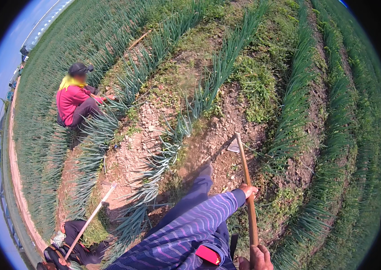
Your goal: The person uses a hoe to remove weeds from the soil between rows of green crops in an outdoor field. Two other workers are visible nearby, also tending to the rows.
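Note:
My left hand (pixel 249 191), at the end of a striped sleeve, grips the wooden handle (pixel 252 219) of a hoe about midway along. Farther back, at the bottom edge of the view, my right hand (pixel 259 258) is closed around the same handle. The hoe's metal blade (pixel 233 146) is low over the bare, clumpy soil (pixel 222 165) between two crop rows, and I cannot tell if it touches. Left of the blade stands a row of green onions (pixel 173 141). Low weeds (pixel 258 113) grow just beyond the blade.
A person (pixel 75 101) in a pink top crouches among the rows at left. Another person (pixel 72 243), lower left, holds a long-handled hoe (pixel 91 219). More onion rows (pixel 293 111) run along my right. A wooden handle (pixel 140 39) lies farther off. My shoe (pixel 206 169) is on the soil.

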The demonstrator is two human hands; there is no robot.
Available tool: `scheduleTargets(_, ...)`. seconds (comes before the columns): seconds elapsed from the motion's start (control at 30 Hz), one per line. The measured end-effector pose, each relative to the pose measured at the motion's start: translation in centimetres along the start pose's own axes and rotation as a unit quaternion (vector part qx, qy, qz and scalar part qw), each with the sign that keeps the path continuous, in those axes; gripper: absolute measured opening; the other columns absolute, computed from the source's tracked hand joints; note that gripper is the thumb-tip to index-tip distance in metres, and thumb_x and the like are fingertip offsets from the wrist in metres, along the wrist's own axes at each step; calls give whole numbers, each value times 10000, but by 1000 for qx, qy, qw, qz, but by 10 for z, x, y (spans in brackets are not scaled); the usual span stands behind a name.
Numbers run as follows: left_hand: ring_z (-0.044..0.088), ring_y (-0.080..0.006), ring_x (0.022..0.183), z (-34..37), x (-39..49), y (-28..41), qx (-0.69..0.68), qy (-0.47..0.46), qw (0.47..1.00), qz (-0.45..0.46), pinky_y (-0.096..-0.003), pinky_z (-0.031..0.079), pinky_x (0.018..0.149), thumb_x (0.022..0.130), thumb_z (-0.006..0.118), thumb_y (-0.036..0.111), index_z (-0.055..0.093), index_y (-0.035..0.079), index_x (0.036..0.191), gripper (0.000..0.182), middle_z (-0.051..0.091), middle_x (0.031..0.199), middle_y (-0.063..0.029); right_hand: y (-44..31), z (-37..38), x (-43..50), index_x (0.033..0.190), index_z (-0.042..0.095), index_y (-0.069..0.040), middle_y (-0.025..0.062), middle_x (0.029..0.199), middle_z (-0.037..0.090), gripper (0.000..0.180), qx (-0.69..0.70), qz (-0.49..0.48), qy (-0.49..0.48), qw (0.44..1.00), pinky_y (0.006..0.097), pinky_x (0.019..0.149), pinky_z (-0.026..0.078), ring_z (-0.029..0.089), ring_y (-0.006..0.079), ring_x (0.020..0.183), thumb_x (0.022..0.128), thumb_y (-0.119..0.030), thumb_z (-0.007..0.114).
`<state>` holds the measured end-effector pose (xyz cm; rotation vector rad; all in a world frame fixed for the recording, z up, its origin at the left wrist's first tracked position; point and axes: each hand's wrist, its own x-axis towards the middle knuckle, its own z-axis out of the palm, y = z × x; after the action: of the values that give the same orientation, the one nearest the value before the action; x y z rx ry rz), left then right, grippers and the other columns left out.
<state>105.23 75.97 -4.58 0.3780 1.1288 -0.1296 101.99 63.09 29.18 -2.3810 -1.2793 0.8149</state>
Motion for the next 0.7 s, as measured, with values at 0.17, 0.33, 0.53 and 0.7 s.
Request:
scheduleTargets(0.17,513,-168,466,-1,6,-3,9,0,1000,-1,-309,434,437,716,683,98,480,60,770,213,503,586,-42,0,0,0,1190,516,-16,249,1140,524,427,11,-3,4,1000,421,814,477,545,410,1013,781,-78,622)
scheduleTargets(0.33,508,-168,462,-2,6,-3,5,5,1000,-2,-309,429,427,715,682,94,466,57,790,232,494,584,-42,0,2,-1,1186,518,-20,249,1138,524,417,10,6,4,1000,416,775,490,562,410,973,787,-80,624)
scheduleTargets(0.53,512,-176,466,-2,1,-1,-2,6,1000,7,-325,432,433,701,685,95,464,56,787,241,495,581,-46,-1,3,0,1175,522,-13,243,1133,529,410,1,-6,4,1000,417,803,482,551,405,1000,785,-83,626)
scheduleTargets(0.7,528,-192,477,-5,-4,2,9,-9,1000,10,-333,446,449,683,694,107,488,46,775,235,513,590,-60,-1,3,1,1171,529,-18,234,1116,539,414,-15,-23,23,999,411,801,485,557,389,995,774,-75,633)
